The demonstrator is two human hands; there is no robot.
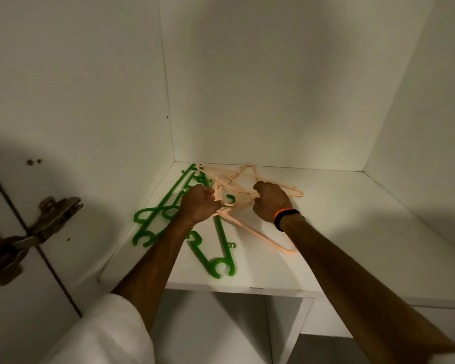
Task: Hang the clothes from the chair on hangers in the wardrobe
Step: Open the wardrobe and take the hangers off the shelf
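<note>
Inside the white wardrobe (273,74), a tangle of thin peach plastic hangers (260,237), at least two, lies on the white shelf (339,232) beside about four thick green plastic hangers (218,256) spread to the left and front. Both hands are curled around peach hanger bars: the left hand (199,203) at the tangle's centre, the right hand (269,200), a black-and-orange wristband (286,218) behind it, just beside

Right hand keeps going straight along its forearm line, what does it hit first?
Likely the peach plastic hangers that the right hand already grips; beyond them bare white shelf, then the wardrobe's white back wall. Depth is uncertain.
</note>
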